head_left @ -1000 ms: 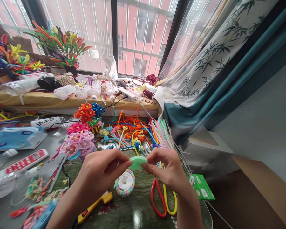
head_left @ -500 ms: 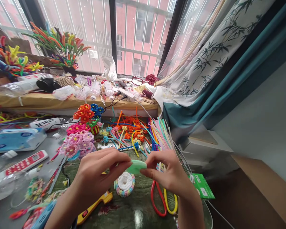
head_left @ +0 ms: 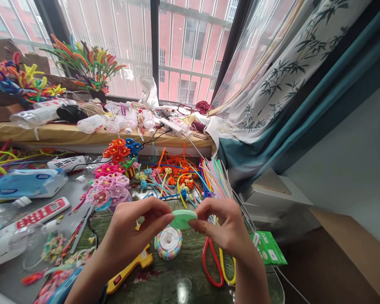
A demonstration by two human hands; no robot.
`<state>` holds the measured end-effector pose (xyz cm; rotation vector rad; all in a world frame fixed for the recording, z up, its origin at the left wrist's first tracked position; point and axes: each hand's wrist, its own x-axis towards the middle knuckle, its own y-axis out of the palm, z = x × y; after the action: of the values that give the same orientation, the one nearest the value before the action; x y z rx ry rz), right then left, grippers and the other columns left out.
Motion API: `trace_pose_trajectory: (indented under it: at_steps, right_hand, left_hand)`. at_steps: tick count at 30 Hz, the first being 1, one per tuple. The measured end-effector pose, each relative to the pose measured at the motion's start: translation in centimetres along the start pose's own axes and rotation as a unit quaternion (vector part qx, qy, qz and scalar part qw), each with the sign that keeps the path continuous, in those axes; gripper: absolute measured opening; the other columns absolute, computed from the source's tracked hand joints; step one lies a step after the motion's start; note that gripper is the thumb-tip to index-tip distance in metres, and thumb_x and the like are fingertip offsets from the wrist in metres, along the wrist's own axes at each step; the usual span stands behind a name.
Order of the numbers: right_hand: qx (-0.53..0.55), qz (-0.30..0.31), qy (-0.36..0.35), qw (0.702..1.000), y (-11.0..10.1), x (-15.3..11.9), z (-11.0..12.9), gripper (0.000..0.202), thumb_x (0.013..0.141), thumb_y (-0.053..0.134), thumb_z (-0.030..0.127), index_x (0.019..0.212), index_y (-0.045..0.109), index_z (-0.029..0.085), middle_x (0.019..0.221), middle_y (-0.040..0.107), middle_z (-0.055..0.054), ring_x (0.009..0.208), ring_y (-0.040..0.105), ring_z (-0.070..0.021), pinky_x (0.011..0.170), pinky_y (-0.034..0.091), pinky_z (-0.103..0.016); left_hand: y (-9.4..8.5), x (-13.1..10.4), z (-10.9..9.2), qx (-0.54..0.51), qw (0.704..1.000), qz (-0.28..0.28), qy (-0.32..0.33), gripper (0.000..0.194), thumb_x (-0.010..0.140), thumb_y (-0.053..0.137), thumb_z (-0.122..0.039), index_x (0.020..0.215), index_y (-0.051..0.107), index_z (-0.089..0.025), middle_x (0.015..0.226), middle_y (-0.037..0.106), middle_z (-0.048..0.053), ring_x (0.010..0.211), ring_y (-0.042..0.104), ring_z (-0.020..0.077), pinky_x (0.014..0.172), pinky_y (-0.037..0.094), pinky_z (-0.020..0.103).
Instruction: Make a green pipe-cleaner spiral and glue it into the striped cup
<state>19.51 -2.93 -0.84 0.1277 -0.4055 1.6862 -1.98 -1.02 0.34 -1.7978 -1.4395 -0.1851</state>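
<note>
Between both hands, a light green round disc (head_left: 183, 219) is held up above the table. My left hand (head_left: 142, 221) pinches its left edge with thumb and fingertips, and my right hand (head_left: 218, 221) grips the right edge the same way. Just below the disc, a small round pot shape (head_left: 169, 242) with a pastel multicoloured outer wall and a white filling stands on the table. A yellow glue gun (head_left: 129, 270) lies partly behind my left forearm. Beneath my right hand are scissors (head_left: 213, 266) with one red and one yellow handle loop.
Pipe-cleaner flowers (head_left: 109, 188) stand left of centre. Loose pipe cleaners (head_left: 217, 177) lie bundled behind my right hand. Plastic bottles (head_left: 28, 245), a tissue pack (head_left: 27, 183) and a red-and-white box (head_left: 34, 217) crowd the left. A green packet (head_left: 269, 248) sits at the right edge.
The green disc has tilted slightly, so more of its face shows. Both hands keep hold of it. The whole view has shifted a little, moving the scene rightward.
</note>
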Motion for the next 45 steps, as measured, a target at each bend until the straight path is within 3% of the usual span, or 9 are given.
trace_pose_trajectory:
  at_steps: [7,12,16,20,27,37,45]
  right_hand:
    - [0.117,-0.021,0.031,0.992,0.0,-0.6,-0.6,0.020,0.071,0.086,0.031,0.067,0.070,0.019,0.055,0.068,0.002,0.048,0.060,-0.0116,0.049,0.045,-0.023]
    - [0.181,-0.040,0.062,0.981,0.9,-0.4,-0.6,0.024,0.072,0.085,0.036,0.068,0.068,0.020,0.053,0.067,0.002,0.044,0.057,-0.0111,0.044,0.044,-0.023]
    - [0.228,-0.089,0.084,0.966,1.9,-0.4,-0.5,0.027,0.070,0.086,0.038,0.067,0.067,0.019,0.052,0.066,0.002,0.044,0.058,-0.0112,0.045,0.046,-0.023]
    - [0.291,-0.112,0.096,0.946,2.8,-0.6,-1.0,0.027,0.071,0.086,0.037,0.067,0.064,0.020,0.053,0.068,0.002,0.044,0.060,-0.0111,0.045,0.047,-0.022]
    - [0.336,-0.119,0.111,0.928,3.6,-1.0,-2.1,0.026,0.071,0.087,0.036,0.071,0.068,0.018,0.060,0.073,0.000,0.051,0.067,-0.0129,0.050,0.053,-0.021]
    - [0.361,-0.122,0.164,0.910,4.3,-0.9,-2.0,0.030,0.065,0.090,0.038,0.074,0.072,0.016,0.062,0.074,-0.004,0.054,0.068,-0.0153,0.055,0.056,-0.024]
    - [0.394,-0.184,0.182,0.882,5.6,-0.6,-2.0,0.034,0.057,0.094,0.038,0.062,0.068,0.016,0.057,0.070,0.000,0.050,0.062,-0.0109,0.054,0.050,-0.021]
  left_hand:
    - [0.8,-0.4,0.1,-0.047,0.999,-0.015,-0.014,0.012,0.082,0.073,-0.025,0.072,0.070,-0.020,0.055,0.064,-0.005,0.044,0.052,0.0071,0.044,0.040,0.016]
    - [1.2,-1.1,-0.3,-0.151,0.982,-0.009,-0.111,0.011,0.082,0.072,-0.024,0.072,0.071,-0.020,0.056,0.066,-0.004,0.048,0.059,0.0083,0.047,0.045,0.014]
    - [2.0,-1.8,-0.6,-0.179,0.973,-0.038,-0.143,0.011,0.079,0.075,-0.023,0.070,0.071,-0.020,0.056,0.064,-0.004,0.048,0.058,0.0089,0.045,0.044,0.015]
    - [3.4,-2.1,-1.4,-0.230,0.944,-0.088,-0.220,0.014,0.077,0.077,-0.029,0.070,0.071,-0.020,0.056,0.065,-0.002,0.050,0.059,0.0106,0.046,0.044,0.017]
    - [5.5,-2.2,-2.0,-0.276,0.905,-0.140,-0.294,0.025,0.073,0.080,-0.041,0.074,0.070,-0.018,0.051,0.058,-0.004,0.041,0.046,0.0071,0.038,0.036,0.016]
    - [5.9,-2.6,-1.3,-0.280,0.898,-0.157,-0.301,0.026,0.072,0.082,-0.040,0.070,0.072,-0.017,0.052,0.058,-0.004,0.044,0.041,0.0061,0.040,0.033,0.016]
    - [6.6,-3.0,-1.1,-0.284,0.883,-0.199,-0.316,0.027,0.069,0.084,-0.043,0.074,0.077,-0.017,0.062,0.069,0.001,0.049,0.049,0.0088,0.045,0.039,0.017]
